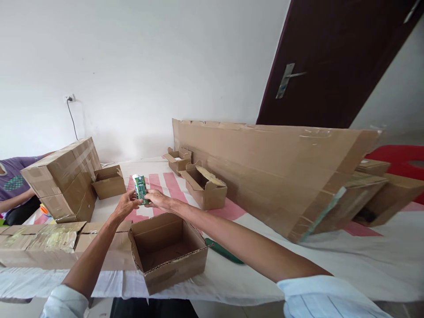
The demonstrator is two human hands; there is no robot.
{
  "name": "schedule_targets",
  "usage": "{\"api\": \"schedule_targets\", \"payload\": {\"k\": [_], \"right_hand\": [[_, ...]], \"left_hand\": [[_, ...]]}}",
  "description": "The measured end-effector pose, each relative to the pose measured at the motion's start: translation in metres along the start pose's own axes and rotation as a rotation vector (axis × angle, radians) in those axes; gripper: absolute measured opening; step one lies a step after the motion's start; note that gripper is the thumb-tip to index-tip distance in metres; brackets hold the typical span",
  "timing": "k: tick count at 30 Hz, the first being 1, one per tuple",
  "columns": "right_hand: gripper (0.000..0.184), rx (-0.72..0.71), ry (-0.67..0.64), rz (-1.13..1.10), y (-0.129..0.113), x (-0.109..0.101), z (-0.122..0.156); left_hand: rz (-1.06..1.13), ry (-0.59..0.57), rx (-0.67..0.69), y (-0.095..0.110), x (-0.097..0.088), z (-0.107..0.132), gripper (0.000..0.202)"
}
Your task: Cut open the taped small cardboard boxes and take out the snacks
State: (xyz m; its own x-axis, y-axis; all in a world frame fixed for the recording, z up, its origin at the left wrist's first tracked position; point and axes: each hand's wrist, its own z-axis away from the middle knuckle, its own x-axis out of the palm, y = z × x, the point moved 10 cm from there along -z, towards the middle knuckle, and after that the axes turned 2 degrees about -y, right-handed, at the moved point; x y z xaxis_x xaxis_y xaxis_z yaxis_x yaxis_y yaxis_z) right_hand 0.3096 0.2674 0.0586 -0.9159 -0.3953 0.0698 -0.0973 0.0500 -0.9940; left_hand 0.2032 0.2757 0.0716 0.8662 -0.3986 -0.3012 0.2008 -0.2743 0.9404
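Both my hands hold a small green carton (pixel 140 189) with a white top corner and pale print, up above the striped cloth. My left hand (pixel 127 203) grips its lower left side, fingers closed against it. My right hand (pixel 157 198) pinches the lower right edge. Just below and nearer to me stands an open cardboard box (pixel 179 269), its visible inside bare brown. Under my right forearm lies a dark green flat object (pixel 225 252), partly hidden.
Two open cardboard boxes, a nearer one (pixel 212 198) and a farther one (pixel 180 163), stand along a tall cardboard panel (pixel 265 168). Another open box (pixel 109 187) is at left by stacked cartons (pixel 62 176). Low cartons (pixel 39 247) line the front left. A person (pixel 16 185) sits beyond.
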Motion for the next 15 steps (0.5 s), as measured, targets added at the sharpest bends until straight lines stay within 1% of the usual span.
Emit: {"api": "schedule_targets", "payload": {"k": [3, 5, 11, 13, 15], "right_hand": [[0.025, -0.008, 0.009, 0.037, -0.002, -0.001, -0.004], [0.024, -0.016, 0.013, 0.068, -0.003, 0.000, -0.003], [0.024, -0.047, 0.021, 0.189, -0.012, 0.001, 0.012], [0.026, -0.058, 0.028, 0.227, -0.018, -0.004, 0.023], [0.033, -0.069, 0.044, 0.253, -0.026, -0.015, 0.040]], "left_hand": [[0.003, 0.010, -0.011, -0.002, -0.001, -0.001, 0.055], [0.002, 0.014, -0.017, -0.003, 0.000, -0.001, 0.057], [-0.030, 0.026, 0.018, -0.003, 0.000, -0.003, 0.064], [-0.069, 0.010, 0.042, 0.000, -0.006, -0.007, 0.067], [-0.142, -0.005, 0.058, 0.003, -0.019, -0.014, 0.067]]}}
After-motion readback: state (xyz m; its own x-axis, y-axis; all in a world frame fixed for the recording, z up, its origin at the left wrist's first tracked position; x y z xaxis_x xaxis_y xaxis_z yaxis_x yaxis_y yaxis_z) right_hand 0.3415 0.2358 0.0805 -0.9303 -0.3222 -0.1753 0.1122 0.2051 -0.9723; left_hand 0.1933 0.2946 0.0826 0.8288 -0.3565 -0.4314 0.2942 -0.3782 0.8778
